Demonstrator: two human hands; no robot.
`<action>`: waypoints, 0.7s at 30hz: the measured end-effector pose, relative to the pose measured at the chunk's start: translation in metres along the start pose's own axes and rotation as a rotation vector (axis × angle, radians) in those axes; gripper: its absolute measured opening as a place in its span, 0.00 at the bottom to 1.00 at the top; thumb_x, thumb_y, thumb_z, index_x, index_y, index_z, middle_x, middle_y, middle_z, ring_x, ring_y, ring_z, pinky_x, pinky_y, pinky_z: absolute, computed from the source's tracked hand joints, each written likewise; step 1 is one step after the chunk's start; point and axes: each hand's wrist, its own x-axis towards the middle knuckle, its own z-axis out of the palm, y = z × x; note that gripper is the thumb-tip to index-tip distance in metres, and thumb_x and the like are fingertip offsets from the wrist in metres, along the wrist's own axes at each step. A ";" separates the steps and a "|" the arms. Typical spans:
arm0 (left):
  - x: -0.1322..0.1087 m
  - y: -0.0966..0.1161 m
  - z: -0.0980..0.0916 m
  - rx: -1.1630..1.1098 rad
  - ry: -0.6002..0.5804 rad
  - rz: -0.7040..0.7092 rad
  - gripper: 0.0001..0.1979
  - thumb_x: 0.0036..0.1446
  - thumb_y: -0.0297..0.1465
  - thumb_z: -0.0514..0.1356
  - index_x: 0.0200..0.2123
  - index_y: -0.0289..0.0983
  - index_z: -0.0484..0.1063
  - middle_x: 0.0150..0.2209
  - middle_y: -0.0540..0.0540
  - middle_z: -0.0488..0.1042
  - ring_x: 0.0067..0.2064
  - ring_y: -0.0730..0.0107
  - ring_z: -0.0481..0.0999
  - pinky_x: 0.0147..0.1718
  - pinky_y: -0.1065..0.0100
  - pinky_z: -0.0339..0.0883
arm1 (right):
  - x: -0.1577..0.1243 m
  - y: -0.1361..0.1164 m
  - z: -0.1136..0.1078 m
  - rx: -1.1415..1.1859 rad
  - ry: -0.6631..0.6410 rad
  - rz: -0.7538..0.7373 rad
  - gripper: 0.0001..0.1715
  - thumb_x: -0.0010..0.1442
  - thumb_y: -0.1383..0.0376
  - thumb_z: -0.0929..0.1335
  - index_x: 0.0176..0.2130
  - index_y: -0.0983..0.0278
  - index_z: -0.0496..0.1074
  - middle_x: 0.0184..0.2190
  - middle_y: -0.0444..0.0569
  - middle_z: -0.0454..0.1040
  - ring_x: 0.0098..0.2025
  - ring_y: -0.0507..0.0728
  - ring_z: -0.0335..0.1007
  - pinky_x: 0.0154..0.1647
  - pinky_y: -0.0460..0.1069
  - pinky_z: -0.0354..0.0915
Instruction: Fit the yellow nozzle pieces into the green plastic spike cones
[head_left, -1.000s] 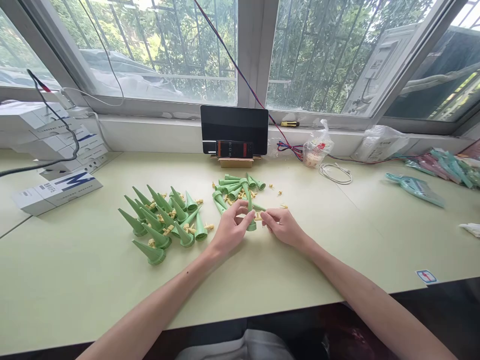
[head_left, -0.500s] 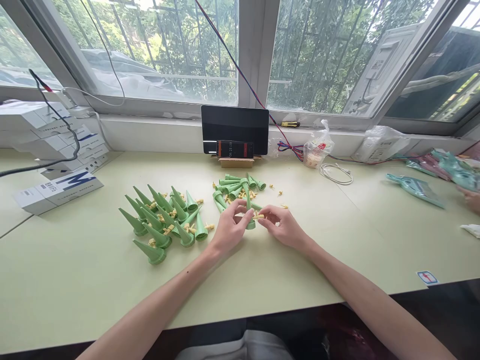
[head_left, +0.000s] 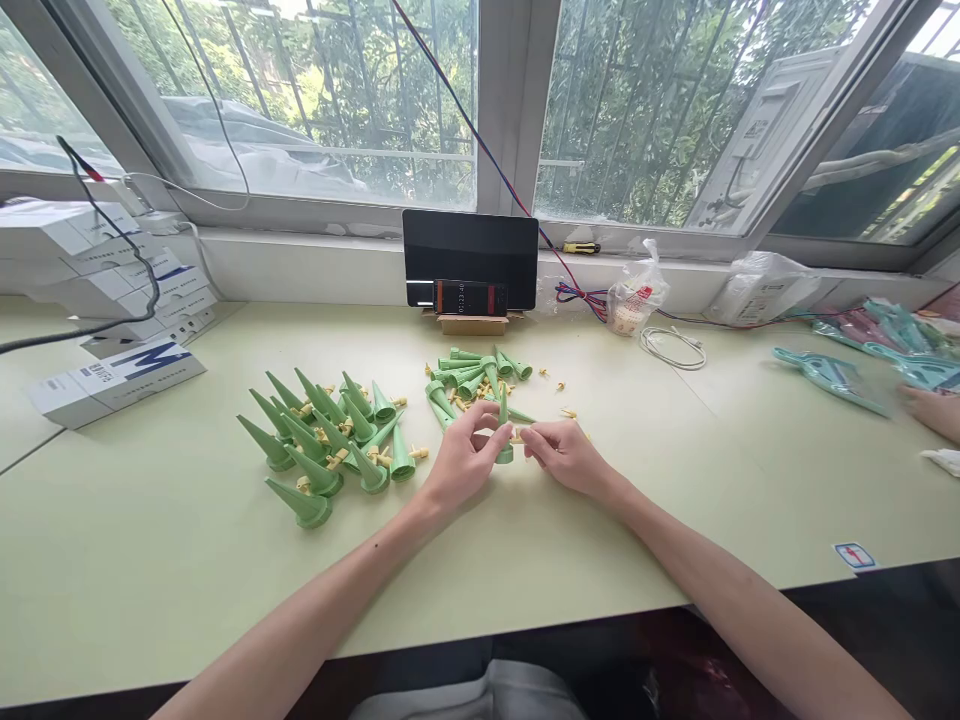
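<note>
My left hand (head_left: 471, 450) is closed around a green plastic cone (head_left: 503, 408), which stands nearly upright with its wide collar down. From the right, my right hand (head_left: 561, 452) pinches a small yellow plastic valve (head_left: 517, 437) against the cone's side; the fingers partly cover it. Left of my hands stands a group of green cones (head_left: 315, 470) with yellow valves on their sides. Just beyond my hands lies a pile of green cones (head_left: 469, 372), mostly on their sides, with loose yellow pieces (head_left: 568, 413) among and beside them.
A dark tablet (head_left: 472, 250) with a phone (head_left: 471, 298) before it stands at the back. White boxes (head_left: 120, 380) are at the left. A white cable (head_left: 675, 347), a bagged cup (head_left: 634, 300) and teal bagged items (head_left: 829, 378) lie right, near another person's hand (head_left: 930, 408).
The cone in my left hand has turned slightly more upright. My right fingers have closed in on the yellow valve. At the right edge, the other person's hand has moved with a teal item.
</note>
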 end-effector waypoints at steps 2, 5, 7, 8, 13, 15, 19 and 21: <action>0.000 0.001 0.000 0.003 0.011 -0.004 0.14 0.61 0.42 0.58 0.43 0.39 0.64 0.32 0.51 0.69 0.19 0.85 0.53 0.17 0.75 0.46 | 0.000 -0.002 0.000 0.004 0.008 -0.006 0.28 0.69 0.52 0.60 0.24 0.65 0.69 0.16 0.40 0.59 0.19 0.49 0.53 0.24 0.47 0.54; 0.000 0.002 0.000 0.014 0.040 -0.013 0.15 0.61 0.42 0.59 0.43 0.38 0.64 0.32 0.51 0.69 0.19 0.85 0.55 0.16 0.75 0.46 | 0.000 -0.006 -0.002 0.026 0.033 -0.016 0.20 0.67 0.53 0.63 0.32 0.65 0.71 0.20 0.41 0.64 0.22 0.49 0.55 0.24 0.46 0.55; 0.001 0.002 0.000 0.025 0.061 -0.021 0.15 0.60 0.42 0.59 0.43 0.38 0.65 0.32 0.51 0.69 0.19 0.84 0.56 0.16 0.75 0.47 | -0.001 -0.009 -0.002 0.041 0.045 -0.017 0.16 0.64 0.54 0.67 0.37 0.65 0.71 0.23 0.42 0.67 0.23 0.50 0.57 0.25 0.46 0.57; 0.001 0.002 0.000 0.027 0.069 -0.024 0.15 0.60 0.42 0.59 0.44 0.38 0.65 0.33 0.50 0.70 0.19 0.84 0.56 0.16 0.75 0.48 | -0.001 -0.009 -0.002 0.047 0.046 -0.018 0.15 0.63 0.54 0.68 0.39 0.64 0.71 0.25 0.43 0.68 0.24 0.50 0.58 0.25 0.46 0.58; 0.002 0.001 0.000 0.029 0.077 -0.019 0.16 0.60 0.42 0.59 0.44 0.38 0.65 0.32 0.51 0.69 0.19 0.85 0.56 0.16 0.75 0.48 | -0.001 -0.006 -0.001 0.042 0.038 -0.038 0.13 0.64 0.56 0.67 0.38 0.64 0.71 0.26 0.44 0.69 0.25 0.50 0.60 0.26 0.46 0.59; 0.001 0.001 0.000 0.025 0.073 -0.019 0.16 0.60 0.42 0.59 0.44 0.38 0.65 0.32 0.51 0.69 0.19 0.85 0.55 0.16 0.75 0.48 | -0.001 -0.005 -0.001 0.042 0.023 -0.041 0.14 0.65 0.56 0.66 0.36 0.64 0.71 0.25 0.44 0.68 0.25 0.50 0.58 0.26 0.46 0.58; 0.001 0.001 0.000 0.022 0.055 -0.016 0.15 0.60 0.42 0.59 0.43 0.38 0.65 0.32 0.51 0.70 0.19 0.84 0.56 0.16 0.75 0.49 | -0.001 -0.005 -0.001 0.023 0.003 -0.035 0.20 0.67 0.55 0.64 0.29 0.65 0.70 0.22 0.43 0.67 0.23 0.49 0.56 0.25 0.46 0.56; 0.000 0.001 0.000 0.023 0.044 -0.009 0.15 0.60 0.42 0.59 0.43 0.38 0.65 0.32 0.51 0.69 0.19 0.85 0.55 0.17 0.75 0.49 | -0.001 -0.004 -0.001 0.009 -0.002 -0.022 0.22 0.67 0.54 0.63 0.27 0.65 0.70 0.19 0.42 0.65 0.21 0.49 0.55 0.24 0.46 0.55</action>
